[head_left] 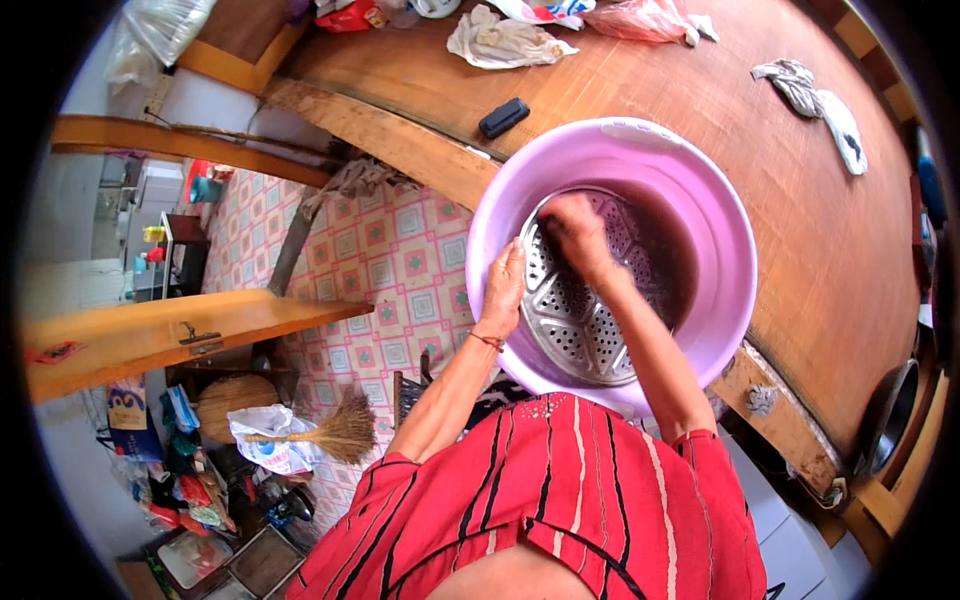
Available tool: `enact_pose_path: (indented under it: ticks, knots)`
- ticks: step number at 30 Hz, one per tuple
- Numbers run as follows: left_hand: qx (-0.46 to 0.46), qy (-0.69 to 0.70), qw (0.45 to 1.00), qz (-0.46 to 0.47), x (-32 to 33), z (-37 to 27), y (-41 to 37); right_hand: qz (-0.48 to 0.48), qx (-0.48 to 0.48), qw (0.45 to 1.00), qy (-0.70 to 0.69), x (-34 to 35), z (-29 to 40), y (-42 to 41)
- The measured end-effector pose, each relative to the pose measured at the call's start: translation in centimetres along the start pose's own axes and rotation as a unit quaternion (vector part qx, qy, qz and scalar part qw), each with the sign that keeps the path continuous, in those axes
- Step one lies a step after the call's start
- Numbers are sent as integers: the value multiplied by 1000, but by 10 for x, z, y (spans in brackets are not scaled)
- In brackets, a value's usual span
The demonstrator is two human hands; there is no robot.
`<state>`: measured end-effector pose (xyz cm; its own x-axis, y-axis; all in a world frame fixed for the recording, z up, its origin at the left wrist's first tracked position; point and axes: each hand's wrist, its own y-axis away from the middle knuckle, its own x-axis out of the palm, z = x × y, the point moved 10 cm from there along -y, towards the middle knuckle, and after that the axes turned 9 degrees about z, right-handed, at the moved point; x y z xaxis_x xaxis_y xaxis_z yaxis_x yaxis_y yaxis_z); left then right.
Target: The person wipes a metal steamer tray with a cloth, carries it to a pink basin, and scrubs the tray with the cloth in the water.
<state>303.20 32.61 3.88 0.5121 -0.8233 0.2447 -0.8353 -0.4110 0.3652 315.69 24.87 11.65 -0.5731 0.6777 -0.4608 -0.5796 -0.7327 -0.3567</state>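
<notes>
A large pink plastic basin (720, 225) with murky dark water in it stands before me at the edge of the wooden surface. Inside it tilts a round perforated metal steamer plate (592, 330), its far right part under the water. My left hand (504, 289) grips the plate's left rim, thumb on top. Bent over the upper part of the plate, my right hand (579, 232) has its fingers curled and blurred against the metal. Something dark shows under those fingers; what it is cannot be told.
A black oblong object (504, 118) lies behind the basin. Crumpled cloth (506, 37) and plastic bags (645, 19) are farther back. Twisted cloth (795, 86) lies at the right, a dark pan (889, 416) at the right edge. A wooden door (202, 330) and straw broom (345, 427) are left.
</notes>
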Motion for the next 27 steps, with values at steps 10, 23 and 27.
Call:
enact_pose_path:
  ticks: [10, 23, 27]
  knots:
    - [-45, 132, 986, 96, 28, -26, -20, 45, 6, 999, 5, -26, 28, 35]
    - [11, 145, 988, 46, 23, -16, 26, -57, 387, 920, 17, -100, -186, 114]
    - [20, 213, 974, 71, 24, -36, 23, -107, 285, 946, -114, -59, -52, 86]
